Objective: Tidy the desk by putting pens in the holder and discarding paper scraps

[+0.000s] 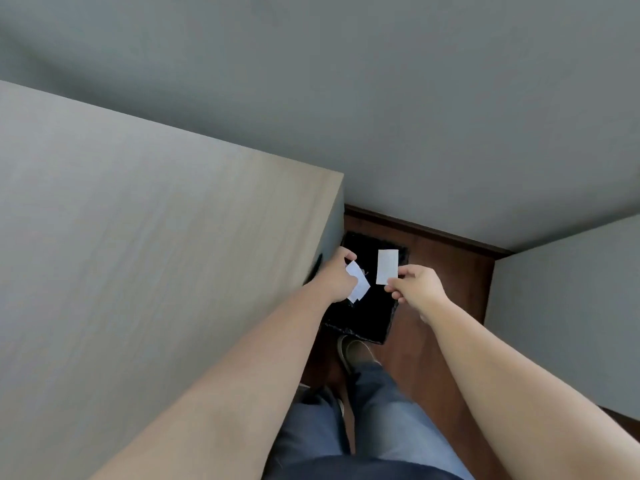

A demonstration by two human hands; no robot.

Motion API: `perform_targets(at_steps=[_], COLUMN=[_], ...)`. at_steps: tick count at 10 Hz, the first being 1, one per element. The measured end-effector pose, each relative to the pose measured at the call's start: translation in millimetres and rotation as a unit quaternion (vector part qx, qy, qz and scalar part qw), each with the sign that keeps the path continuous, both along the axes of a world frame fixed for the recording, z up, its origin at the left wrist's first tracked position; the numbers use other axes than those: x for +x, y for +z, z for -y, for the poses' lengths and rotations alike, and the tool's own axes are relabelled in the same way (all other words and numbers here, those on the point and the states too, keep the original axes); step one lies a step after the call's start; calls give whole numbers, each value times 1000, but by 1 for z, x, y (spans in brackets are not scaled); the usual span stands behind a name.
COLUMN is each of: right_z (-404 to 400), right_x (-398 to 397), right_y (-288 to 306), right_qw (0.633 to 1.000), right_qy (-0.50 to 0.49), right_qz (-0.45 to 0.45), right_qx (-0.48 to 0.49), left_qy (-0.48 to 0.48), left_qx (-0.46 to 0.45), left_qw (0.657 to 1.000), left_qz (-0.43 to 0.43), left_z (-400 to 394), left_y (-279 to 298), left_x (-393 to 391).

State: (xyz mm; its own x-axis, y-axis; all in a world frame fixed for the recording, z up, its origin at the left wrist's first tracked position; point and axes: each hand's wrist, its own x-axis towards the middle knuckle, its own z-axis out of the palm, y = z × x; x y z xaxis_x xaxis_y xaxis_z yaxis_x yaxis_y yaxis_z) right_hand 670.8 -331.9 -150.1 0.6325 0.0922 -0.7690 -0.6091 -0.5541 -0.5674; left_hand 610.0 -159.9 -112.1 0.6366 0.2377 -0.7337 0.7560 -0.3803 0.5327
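Observation:
A black lined waste bin [367, 320] stands on the floor beside the desk's right end. Both my hands hang over its opening. My left hand [337, 277] pinches a few white paper scraps [358, 284] that fan out below the fingers. My right hand [417, 287] holds one white rectangular paper scrap [387, 266] upright by its lower corner, between thumb and fingers. No pens or pen holder are in view.
The light wood desk [156, 254] fills the left side, its corner just above the bin. Dark wood floor [446, 285] and a grey wall surround the bin. A pale cabinet side [568, 289] stands at right. My legs and a shoe [353, 351] are below the bin.

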Motion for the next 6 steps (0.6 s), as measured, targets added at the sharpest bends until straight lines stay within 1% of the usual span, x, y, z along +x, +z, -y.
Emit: perform_targets(at_steps=[2,3,4,5,6], right_z=[4,5,10,17,22], right_x=[-8,-13,-15,-10,-8], right_y=[-44,-55,-57,-45,-34], right_qw=[998,995,991,991,995], right_qy=[38,56,69,76,28], right_qz=[-42,-77,-108,-113,-98], right_qx=[1,-30,-29,-21,-21], left_qy=[48,42,-4,-48,-46], left_qx=[30,75,69,64,46], left_qw=[998,995,996,996,998], left_qz=[-28,-53,-55,-37,-7], left_z=[19,19,16,12,8], left_y=[-54,-63,-63,-51,-38], left_x=[0,-3,-13,-21,-22])
